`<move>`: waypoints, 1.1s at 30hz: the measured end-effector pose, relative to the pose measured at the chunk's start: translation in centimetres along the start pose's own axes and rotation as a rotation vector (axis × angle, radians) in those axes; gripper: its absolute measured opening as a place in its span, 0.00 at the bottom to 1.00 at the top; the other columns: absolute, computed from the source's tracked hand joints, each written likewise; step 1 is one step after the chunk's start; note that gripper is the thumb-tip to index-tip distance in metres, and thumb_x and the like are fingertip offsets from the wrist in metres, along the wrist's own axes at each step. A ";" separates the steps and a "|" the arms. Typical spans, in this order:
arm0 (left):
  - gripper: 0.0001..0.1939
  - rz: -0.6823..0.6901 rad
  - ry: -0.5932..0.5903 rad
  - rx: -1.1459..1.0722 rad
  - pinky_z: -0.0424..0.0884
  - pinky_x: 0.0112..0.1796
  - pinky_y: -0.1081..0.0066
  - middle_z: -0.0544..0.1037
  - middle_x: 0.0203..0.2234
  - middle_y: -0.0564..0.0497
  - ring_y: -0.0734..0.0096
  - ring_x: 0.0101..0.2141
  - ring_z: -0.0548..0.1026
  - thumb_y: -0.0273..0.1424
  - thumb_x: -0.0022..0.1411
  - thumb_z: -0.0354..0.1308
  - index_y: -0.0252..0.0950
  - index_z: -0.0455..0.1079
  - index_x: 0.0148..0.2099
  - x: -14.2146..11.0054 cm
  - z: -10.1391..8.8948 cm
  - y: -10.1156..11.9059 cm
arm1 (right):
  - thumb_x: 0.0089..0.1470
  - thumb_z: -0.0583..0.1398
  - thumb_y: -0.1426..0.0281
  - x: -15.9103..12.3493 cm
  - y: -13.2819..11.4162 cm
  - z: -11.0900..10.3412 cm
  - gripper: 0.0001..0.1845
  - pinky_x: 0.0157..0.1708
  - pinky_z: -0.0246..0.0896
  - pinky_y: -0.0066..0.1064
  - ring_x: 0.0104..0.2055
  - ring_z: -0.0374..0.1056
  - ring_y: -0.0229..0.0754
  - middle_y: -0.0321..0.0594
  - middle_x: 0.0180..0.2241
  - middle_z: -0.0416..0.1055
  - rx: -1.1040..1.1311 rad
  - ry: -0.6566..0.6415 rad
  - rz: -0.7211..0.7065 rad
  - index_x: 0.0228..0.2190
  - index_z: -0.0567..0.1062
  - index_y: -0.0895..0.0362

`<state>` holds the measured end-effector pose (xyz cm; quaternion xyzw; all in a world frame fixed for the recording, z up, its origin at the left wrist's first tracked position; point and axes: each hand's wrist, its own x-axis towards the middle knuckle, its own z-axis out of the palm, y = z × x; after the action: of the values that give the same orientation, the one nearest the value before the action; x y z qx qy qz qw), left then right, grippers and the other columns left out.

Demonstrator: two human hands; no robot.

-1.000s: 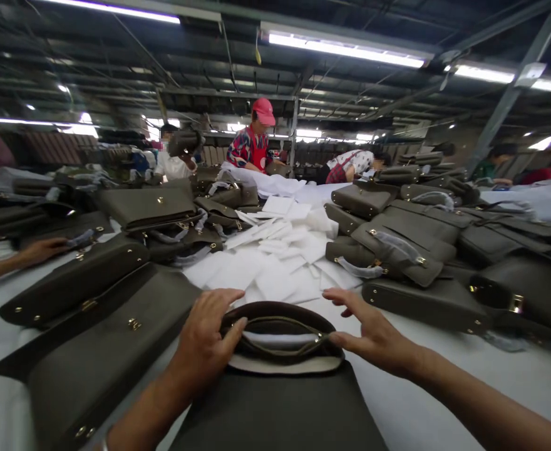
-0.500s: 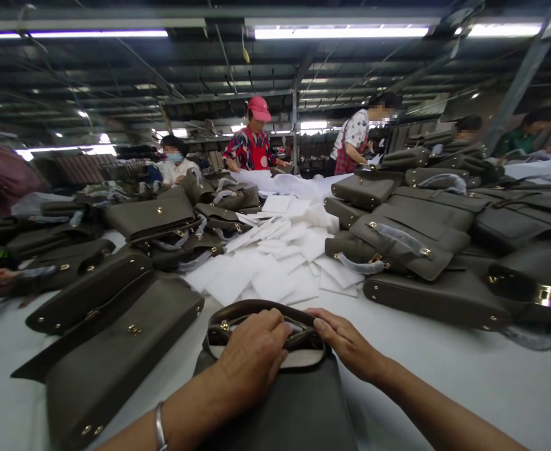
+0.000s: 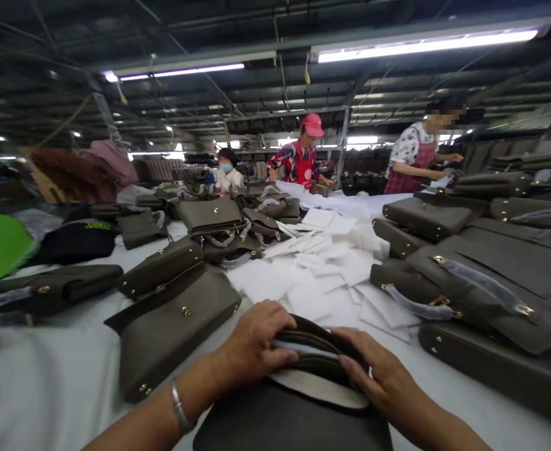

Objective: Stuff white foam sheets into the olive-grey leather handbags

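My left hand (image 3: 255,341) gripped the near-left rim of the olive handbag (image 3: 298,401) lying on the white table (image 3: 50,376) right before me, thumb pressed along its zipper opening. My right hand (image 3: 379,373) clasped the opposite rim. White paper sheets (image 3: 317,269) lay just beyond, more handbags (image 3: 176,319) either side.

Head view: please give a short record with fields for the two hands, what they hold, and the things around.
left hand: grips the top opening of the dark handbag, thumb on its rim
right hand: presses on the same opening from the other side
pale lining: shows at the mouth of the bag
white sheets: spread on the white table behind the bag
other olive bags: lying flat to both sides
people: several stand at the far end
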<state>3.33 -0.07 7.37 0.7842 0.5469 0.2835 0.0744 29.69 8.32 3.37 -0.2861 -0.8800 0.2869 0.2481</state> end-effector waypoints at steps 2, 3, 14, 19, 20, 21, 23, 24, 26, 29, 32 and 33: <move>0.17 -0.077 0.049 -0.065 0.60 0.48 0.62 0.71 0.44 0.47 0.58 0.46 0.65 0.36 0.51 0.68 0.38 0.71 0.42 -1.8 -1.5 -2.0 | 0.62 0.52 0.60 0.9 -0.4 -0.3 0.20 0.58 0.57 0.46 0.57 0.61 0.49 0.45 0.53 0.66 -0.054 0.016 -0.030 0.53 0.68 0.53; 0.16 -0.111 0.058 -0.102 0.59 0.50 0.61 0.70 0.47 0.46 0.57 0.48 0.64 0.37 0.51 0.68 0.38 0.72 0.41 -2.7 -2.0 -2.9 | 0.62 0.52 0.61 1.5 -0.9 -0.4 0.19 0.58 0.57 0.46 0.57 0.61 0.48 0.45 0.53 0.66 -0.076 0.032 -0.061 0.51 0.69 0.53; 0.16 -0.201 0.140 -0.533 0.65 0.37 0.72 0.74 0.34 0.53 0.69 0.34 0.69 0.26 0.48 0.54 0.35 0.70 0.42 -2.7 0.6 -5.5 | 0.55 0.54 0.78 11.4 -9.3 2.7 0.22 0.36 0.58 0.27 0.39 0.68 0.41 0.40 0.38 0.72 -0.443 -0.428 -0.387 0.50 0.72 0.50; 0.18 -0.150 0.260 -0.654 0.65 0.42 0.70 0.75 0.38 0.50 0.66 0.40 0.71 0.31 0.50 0.55 0.34 0.71 0.45 -3.5 1.7 -6.2 | 0.51 0.55 0.81 15.1 -9.8 1.9 0.26 0.37 0.57 0.24 0.39 0.69 0.39 0.38 0.41 0.74 -0.394 -0.749 -0.375 0.51 0.73 0.51; 0.19 -0.144 0.281 -0.661 0.65 0.42 0.70 0.75 0.39 0.50 0.66 0.40 0.71 0.31 0.50 0.56 0.35 0.71 0.46 -3.6 1.9 -6.3 | 0.50 0.57 0.82 15.8 -9.8 1.9 0.24 0.36 0.57 0.23 0.37 0.69 0.37 0.37 0.39 0.75 -0.367 -0.805 -0.358 0.48 0.75 0.53; 0.19 -0.139 0.300 -0.664 0.65 0.43 0.70 0.75 0.40 0.50 0.66 0.41 0.71 0.30 0.50 0.57 0.35 0.72 0.46 -3.7 2.0 -6.3 | 0.50 0.59 0.81 16.3 -9.9 1.8 0.21 0.34 0.57 0.22 0.35 0.68 0.36 0.36 0.36 0.75 -0.345 -0.860 -0.335 0.46 0.76 0.55; 0.19 -0.127 0.328 -0.666 0.65 0.43 0.70 0.75 0.40 0.49 0.66 0.41 0.72 0.29 0.51 0.58 0.36 0.72 0.47 -3.8 2.2 -6.4 | 0.50 0.63 0.76 17.1 -10.2 1.9 0.14 0.30 0.55 0.21 0.30 0.65 0.34 0.35 0.31 0.73 -0.347 -0.944 -0.288 0.41 0.78 0.59; 0.18 -0.120 0.340 -0.665 0.65 0.42 0.70 0.75 0.40 0.50 0.67 0.40 0.72 0.28 0.51 0.58 0.36 0.73 0.46 -3.9 2.3 -6.5 | 0.50 0.65 0.73 17.4 -10.5 2.0 0.12 0.28 0.54 0.22 0.29 0.64 0.34 0.34 0.30 0.73 -0.383 -0.963 -0.278 0.39 0.78 0.59; 0.16 -0.099 0.359 -0.657 0.66 0.42 0.70 0.75 0.38 0.50 0.67 0.40 0.72 0.28 0.51 0.59 0.36 0.74 0.44 -3.9 2.4 -6.5 | 0.51 0.66 0.68 17.6 -11.4 2.1 0.10 0.27 0.52 0.23 0.30 0.64 0.35 0.35 0.31 0.73 -0.526 -0.961 -0.312 0.36 0.78 0.58; 0.10 -0.063 0.380 -0.639 0.66 0.43 0.69 0.75 0.36 0.49 0.66 0.40 0.72 0.27 0.52 0.59 0.36 0.74 0.39 -4.0 2.3 -6.6 | 0.53 0.64 0.64 17.9 -13.2 2.3 0.09 0.26 0.48 0.27 0.33 0.66 0.39 0.40 0.35 0.74 -0.777 -0.938 -0.398 0.33 0.78 0.57; 0.05 -0.055 0.379 -0.623 0.65 0.42 0.69 0.74 0.36 0.49 0.66 0.39 0.71 0.27 0.53 0.59 0.35 0.73 0.35 -4.2 2.1 -6.5 | 0.54 0.62 0.59 18.3 -14.6 2.3 0.13 0.25 0.46 0.28 0.34 0.67 0.41 0.41 0.35 0.75 -0.853 -0.983 -0.279 0.35 0.78 0.56; 0.04 -0.058 0.373 -0.619 0.65 0.42 0.69 0.73 0.36 0.49 0.67 0.39 0.71 0.27 0.53 0.59 0.35 0.72 0.34 -4.2 2.0 -6.4 | 0.54 0.62 0.58 18.3 -14.8 2.3 0.15 0.25 0.47 0.28 0.34 0.68 0.41 0.40 0.35 0.75 -0.848 -0.997 -0.218 0.37 0.78 0.56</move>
<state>-1.86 -0.95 1.45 0.6436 0.4612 0.5716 0.2153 9.86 9.35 16.32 -0.1012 -0.9500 -0.0132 -0.2952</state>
